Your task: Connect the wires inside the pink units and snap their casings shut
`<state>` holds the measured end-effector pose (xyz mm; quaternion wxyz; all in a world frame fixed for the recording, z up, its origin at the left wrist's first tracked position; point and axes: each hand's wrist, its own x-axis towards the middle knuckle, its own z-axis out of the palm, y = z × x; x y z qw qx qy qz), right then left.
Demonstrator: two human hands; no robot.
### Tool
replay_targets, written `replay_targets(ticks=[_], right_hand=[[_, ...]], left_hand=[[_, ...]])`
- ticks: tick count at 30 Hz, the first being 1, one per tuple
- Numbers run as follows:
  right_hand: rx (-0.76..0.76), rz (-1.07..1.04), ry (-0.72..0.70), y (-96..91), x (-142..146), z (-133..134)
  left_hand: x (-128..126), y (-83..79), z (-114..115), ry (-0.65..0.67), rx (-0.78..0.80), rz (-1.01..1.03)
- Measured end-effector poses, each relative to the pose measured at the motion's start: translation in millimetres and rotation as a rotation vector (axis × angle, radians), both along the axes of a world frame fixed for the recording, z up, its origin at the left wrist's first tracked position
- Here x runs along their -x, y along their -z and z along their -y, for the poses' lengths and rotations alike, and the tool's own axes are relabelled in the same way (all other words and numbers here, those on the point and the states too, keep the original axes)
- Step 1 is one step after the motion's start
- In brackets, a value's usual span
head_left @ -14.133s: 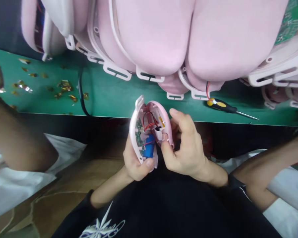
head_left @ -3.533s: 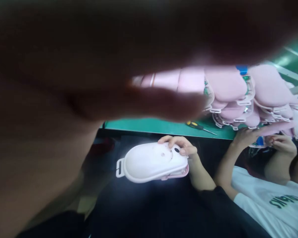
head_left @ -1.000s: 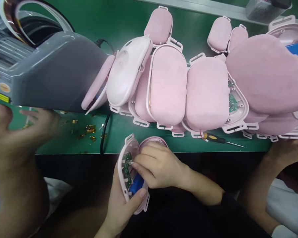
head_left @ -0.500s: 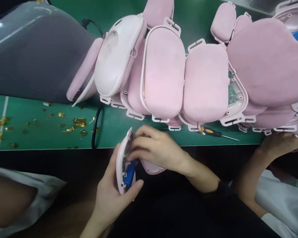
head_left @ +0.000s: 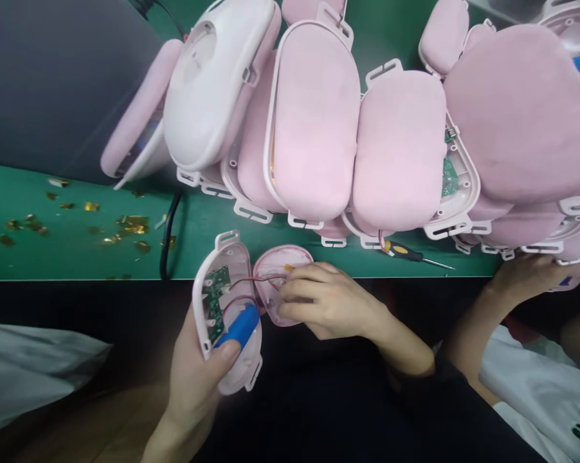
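My left hand grips an opened pink device shell from below, thumb pressed on a blue cylindrical battery inside it. A green circuit board and red wires show in the shell. My right hand is closed on the pink lid half, which lies folded open beside the shell and stays joined to it by wires.
The green bench carries a row of pink padded device shells, a yellow-handled screwdriver, gold foil scraps, a black cable and a grey machine. Another person's hand reaches in at right.
The shell was nearly shut half a second ago; the two halves have swung apart, showing the battery, board and wires. The view has dropped toward the bench edge.
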<state>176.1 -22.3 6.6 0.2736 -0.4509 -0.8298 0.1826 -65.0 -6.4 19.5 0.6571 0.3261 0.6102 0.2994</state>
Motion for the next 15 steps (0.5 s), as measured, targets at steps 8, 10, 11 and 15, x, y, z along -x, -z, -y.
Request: replay_targets(ticks=[8,10,11,15], right_hand=[[-0.089,0.211,0.017,14.8,4,1],[-0.088,0.148,0.069,15.9,7,-1],[-0.072,0.088,0.104,15.9,10,-3],[-0.108,-0.265,0.233,16.8,33,-15]], left_hand=[[-11,-18.5,-9,-0.007,-0.006,0.02],[-13,-19.9,-10,-0.008,-0.003,0.036],[-13,-19.7,-10,-0.014,-0.001,0.042],[-6,-14.4,-9,0.046,-0.023,0.066]])
